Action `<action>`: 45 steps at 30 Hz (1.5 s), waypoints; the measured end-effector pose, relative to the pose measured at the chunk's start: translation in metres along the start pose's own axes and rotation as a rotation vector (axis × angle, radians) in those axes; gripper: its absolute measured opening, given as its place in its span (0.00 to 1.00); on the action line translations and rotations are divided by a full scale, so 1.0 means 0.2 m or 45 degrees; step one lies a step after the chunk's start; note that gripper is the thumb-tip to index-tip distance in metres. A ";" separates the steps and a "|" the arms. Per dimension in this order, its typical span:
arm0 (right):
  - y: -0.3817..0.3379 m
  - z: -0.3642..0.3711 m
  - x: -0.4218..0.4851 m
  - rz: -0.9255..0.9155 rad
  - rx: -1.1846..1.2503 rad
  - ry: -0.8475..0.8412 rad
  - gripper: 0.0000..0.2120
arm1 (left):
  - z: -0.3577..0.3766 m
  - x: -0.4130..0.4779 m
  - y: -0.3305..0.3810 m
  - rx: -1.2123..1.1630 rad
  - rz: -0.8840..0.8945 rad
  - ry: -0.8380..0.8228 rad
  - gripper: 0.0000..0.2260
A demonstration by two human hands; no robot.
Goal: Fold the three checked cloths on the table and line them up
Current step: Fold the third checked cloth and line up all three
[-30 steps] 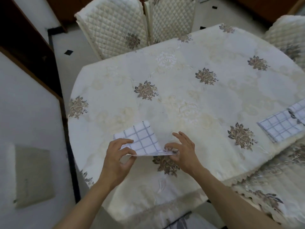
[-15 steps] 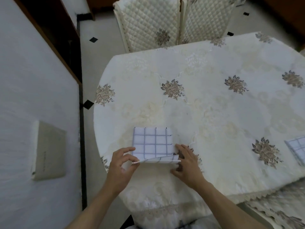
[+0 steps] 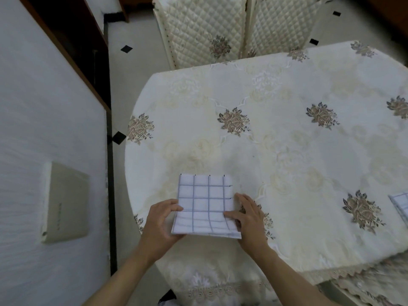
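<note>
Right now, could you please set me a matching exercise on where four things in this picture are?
1. near checked cloth
2. second checked cloth
3. quilted chairs
4. left hand

A. beyond the far side of the table
B. cut off at the picture's right edge
C. gripping the near cloth's left edge
D. lying at the near edge of the table

Pairs: 1-D, 2-B, 3-A, 4-C.

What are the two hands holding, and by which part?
The white square cloth with dark grid lines: left hand grips its near left edge, right hand holds its near right edge; its far part lies on the cream tablecloth.
</note>
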State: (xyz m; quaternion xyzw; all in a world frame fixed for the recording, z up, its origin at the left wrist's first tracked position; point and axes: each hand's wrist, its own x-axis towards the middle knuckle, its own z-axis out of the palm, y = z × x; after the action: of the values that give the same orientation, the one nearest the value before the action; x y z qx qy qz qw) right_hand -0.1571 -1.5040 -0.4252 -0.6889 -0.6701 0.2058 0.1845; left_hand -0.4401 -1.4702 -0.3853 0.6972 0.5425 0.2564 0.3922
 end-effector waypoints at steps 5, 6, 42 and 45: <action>0.00 0.02 0.01 0.021 0.028 0.091 0.08 | 0.01 0.07 -0.14 0.429 0.081 -0.067 0.16; 0.00 0.02 0.01 0.017 0.028 0.095 0.07 | 0.01 0.08 -0.16 0.486 0.091 -0.082 0.13; -0.13 -0.02 0.13 0.512 0.071 0.042 0.17 | 0.06 0.25 -0.07 0.677 -0.243 -0.023 0.10; -0.15 -0.02 0.14 0.529 0.035 0.052 0.15 | 0.08 0.26 -0.06 0.718 -0.259 0.010 0.10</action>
State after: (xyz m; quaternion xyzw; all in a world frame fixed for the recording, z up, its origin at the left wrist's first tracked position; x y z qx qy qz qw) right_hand -0.1795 -1.4754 -0.4066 -0.8137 -0.5070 0.2345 0.1609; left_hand -0.4194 -1.4232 -0.4073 0.7198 0.6608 0.0575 0.2046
